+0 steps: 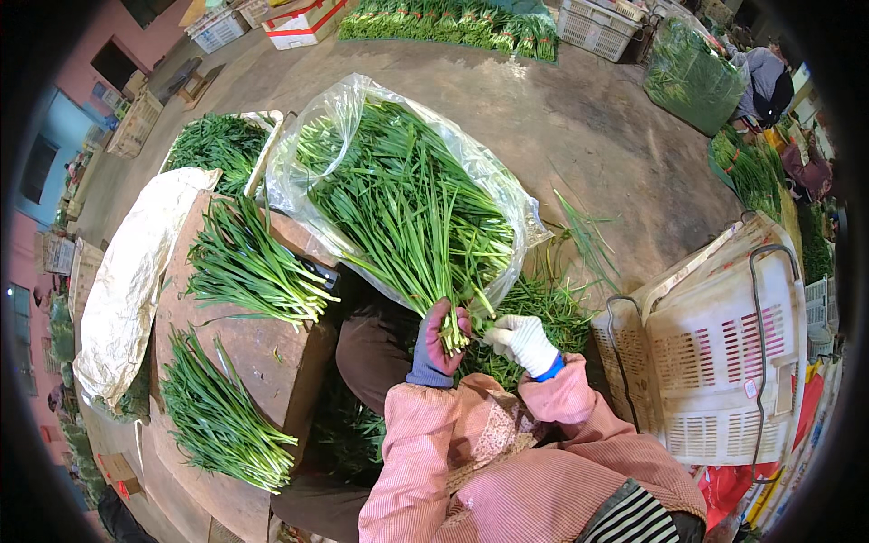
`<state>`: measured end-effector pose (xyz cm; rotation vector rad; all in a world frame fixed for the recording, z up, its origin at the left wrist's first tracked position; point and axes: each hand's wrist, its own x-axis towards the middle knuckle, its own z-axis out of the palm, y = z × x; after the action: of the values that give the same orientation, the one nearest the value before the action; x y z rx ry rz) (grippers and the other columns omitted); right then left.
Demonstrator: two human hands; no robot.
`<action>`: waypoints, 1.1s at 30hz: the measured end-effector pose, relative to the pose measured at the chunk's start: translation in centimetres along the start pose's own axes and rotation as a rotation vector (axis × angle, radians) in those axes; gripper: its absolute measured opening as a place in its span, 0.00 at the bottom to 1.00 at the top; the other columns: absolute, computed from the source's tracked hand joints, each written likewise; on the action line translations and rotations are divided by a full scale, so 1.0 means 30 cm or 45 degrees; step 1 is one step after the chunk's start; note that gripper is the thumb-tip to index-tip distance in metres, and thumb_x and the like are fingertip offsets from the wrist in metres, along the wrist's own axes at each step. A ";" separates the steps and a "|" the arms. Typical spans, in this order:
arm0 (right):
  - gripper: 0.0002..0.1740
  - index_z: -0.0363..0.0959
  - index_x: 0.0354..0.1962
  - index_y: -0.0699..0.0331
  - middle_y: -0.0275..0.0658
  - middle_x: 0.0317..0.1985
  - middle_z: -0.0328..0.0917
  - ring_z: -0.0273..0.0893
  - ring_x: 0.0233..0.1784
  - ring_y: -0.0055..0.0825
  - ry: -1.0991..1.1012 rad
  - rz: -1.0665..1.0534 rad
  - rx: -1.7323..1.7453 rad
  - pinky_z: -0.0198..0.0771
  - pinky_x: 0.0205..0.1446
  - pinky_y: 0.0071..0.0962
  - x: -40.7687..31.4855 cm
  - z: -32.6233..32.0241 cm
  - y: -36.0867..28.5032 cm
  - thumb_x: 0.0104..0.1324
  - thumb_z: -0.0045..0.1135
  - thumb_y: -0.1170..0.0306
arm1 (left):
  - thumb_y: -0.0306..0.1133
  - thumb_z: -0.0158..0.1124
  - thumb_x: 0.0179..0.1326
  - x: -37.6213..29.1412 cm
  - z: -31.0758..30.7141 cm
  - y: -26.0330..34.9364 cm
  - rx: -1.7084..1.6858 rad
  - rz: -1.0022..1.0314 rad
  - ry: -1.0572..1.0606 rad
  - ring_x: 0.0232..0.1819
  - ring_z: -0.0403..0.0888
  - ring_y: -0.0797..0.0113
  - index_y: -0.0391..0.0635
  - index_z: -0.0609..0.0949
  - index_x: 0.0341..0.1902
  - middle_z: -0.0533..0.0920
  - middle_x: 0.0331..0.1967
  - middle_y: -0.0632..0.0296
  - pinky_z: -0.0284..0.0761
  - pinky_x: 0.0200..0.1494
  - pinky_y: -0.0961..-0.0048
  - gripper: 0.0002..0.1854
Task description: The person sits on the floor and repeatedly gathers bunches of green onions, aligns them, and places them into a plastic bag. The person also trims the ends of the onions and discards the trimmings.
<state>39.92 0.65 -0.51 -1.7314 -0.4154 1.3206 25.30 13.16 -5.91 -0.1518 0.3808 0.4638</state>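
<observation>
My left hand (442,339), in a purple and grey glove, is closed around the pale stem ends of a bunch of long green leafy stalks (414,231), probably Chinese chives. Beside it, my right hand (521,341), in a white knit glove, pinches a thin green piece near the cut ends. Behind both hands lies an open clear plastic bag (489,163) full of the same stalks. Two bunches rest on the wooden board to my left: an upper bunch (254,265) and a lower bunch (224,414).
A brown wooden board (271,360) stands at my left, with a white sack (129,278) along its far side. Loose greens (550,319) lie on the floor beyond my right hand. White plastic crates (719,346) stand at the right. Farther off, a person (767,78) is beside a large bag of greens.
</observation>
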 end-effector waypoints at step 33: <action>0.13 0.74 0.32 0.66 0.52 0.29 0.79 0.78 0.31 0.53 0.110 -0.814 -1.262 0.74 0.36 0.47 0.126 0.080 -0.122 0.61 0.50 0.63 | 0.34 0.70 0.60 0.008 0.036 -0.065 0.980 0.507 0.400 0.44 0.82 0.69 0.36 0.77 0.54 0.82 0.46 0.58 0.79 0.44 0.70 0.22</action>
<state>40.07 6.39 0.08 -2.1115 -1.6135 0.5591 26.74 11.79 -4.89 0.6163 0.8797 0.6556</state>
